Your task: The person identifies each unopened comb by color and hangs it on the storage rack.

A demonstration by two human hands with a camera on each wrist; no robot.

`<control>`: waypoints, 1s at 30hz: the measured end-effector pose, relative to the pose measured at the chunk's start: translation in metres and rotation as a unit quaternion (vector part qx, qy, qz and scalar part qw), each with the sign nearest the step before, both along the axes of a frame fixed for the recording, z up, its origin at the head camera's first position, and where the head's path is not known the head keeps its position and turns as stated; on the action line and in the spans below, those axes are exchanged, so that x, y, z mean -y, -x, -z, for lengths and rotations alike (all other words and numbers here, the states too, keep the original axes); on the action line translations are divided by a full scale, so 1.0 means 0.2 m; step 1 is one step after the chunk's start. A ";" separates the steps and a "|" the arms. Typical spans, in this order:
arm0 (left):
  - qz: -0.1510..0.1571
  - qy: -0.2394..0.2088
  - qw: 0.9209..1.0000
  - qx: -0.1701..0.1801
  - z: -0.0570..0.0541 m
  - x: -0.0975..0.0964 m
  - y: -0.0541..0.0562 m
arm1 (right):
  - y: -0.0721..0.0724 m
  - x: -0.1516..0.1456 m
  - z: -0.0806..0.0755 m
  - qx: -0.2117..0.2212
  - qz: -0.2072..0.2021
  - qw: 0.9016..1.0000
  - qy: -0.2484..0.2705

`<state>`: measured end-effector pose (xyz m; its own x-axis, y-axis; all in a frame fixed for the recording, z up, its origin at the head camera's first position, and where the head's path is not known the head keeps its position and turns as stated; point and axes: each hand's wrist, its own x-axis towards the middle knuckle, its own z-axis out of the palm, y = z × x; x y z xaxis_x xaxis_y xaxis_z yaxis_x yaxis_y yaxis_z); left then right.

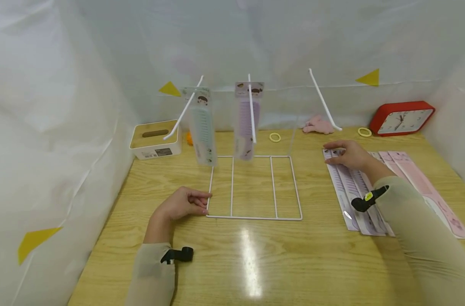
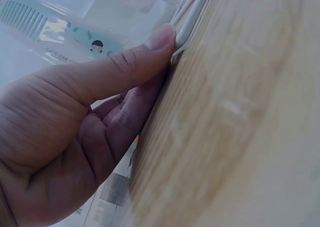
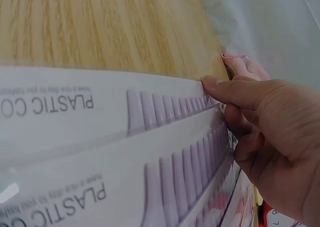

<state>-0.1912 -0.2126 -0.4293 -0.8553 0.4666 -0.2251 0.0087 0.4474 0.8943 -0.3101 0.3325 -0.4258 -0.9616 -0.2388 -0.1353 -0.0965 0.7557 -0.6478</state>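
Observation:
A white wire display rack point(image 1: 255, 218) stands on the wooden table, with three hooks slanting toward me. My left hand point(image 1: 183, 203) pinches its front left corner; in the left wrist view the thumb point(image 2: 162, 37) presses on the wire. A green packaged comb point(image 1: 203, 127) hangs on the left hook and a purple packaged comb point(image 1: 248, 121) on the middle one. To the right, my right hand point(image 1: 351, 157) pinches the upper end of the leftmost purple packaged comb point(image 3: 65, 99) in an overlapping row. Its fingers are partly hidden behind the package.
Pink packaged combs point(image 1: 420, 182) lie right of the purple ones, partly under the right forearm. Along the back are a tissue box point(image 1: 155, 151), a yellow ring point(image 1: 275, 137), a pink cloth-like item point(image 1: 318, 125) and a red clock point(image 1: 402, 118). Pale sheeting point(image 1: 278, 42) encloses the table.

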 end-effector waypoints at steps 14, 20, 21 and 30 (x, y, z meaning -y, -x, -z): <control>-0.006 -0.004 1.000 0.005 -0.01 -0.01 -0.01 | 0.02 0.07 -0.02 -0.078 0.015 0.997 0.023; -0.003 -0.007 1.000 0.004 -0.01 -0.01 -0.01 | -0.01 0.09 -0.07 -0.081 0.035 0.995 0.055; -0.002 -0.007 1.000 0.005 -0.01 -0.01 -0.01 | -0.02 0.09 -0.08 -0.083 0.037 0.993 0.074; -0.007 -0.005 1.000 0.008 -0.01 -0.01 -0.01 | -0.15 0.15 -0.21 -0.121 0.074 0.965 0.221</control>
